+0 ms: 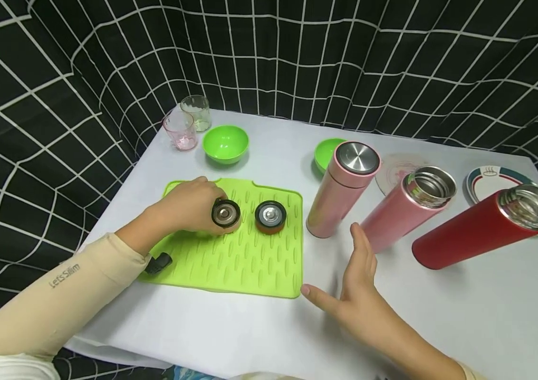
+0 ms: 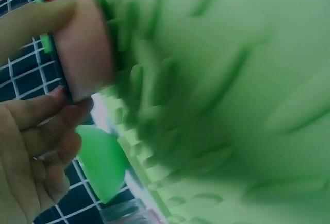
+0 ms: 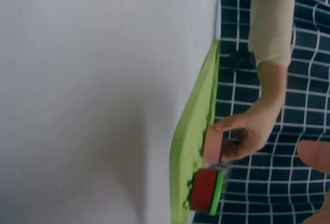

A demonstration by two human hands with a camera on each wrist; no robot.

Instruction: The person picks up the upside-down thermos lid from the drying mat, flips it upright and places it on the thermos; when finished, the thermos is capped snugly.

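My left hand (image 1: 189,207) pinches a pink bottle lid (image 1: 226,214) between thumb and fingers at the left part of a lime-green drying mat (image 1: 250,269). The lid's underside with its dark sealing ring faces up. Beside it on the mat lies a red bottle lid (image 1: 270,217), also underside up. My right hand (image 1: 358,303) hovers with fingers spread by the mat's right front corner, holding nothing. Close to its fingertips stand a capped pink bottle (image 1: 333,203) and an uncapped pink bottle (image 1: 394,216). Farther right is an uncapped red bottle (image 1: 473,232).
Two green bowls, one at the back left (image 1: 225,144) and one partly behind the capped bottle (image 1: 324,153), sit on the white table. A pink glass (image 1: 181,132) and a clear glass (image 1: 198,113) stand at the back left corner. Plates (image 1: 482,184) lie behind the uncapped bottles.
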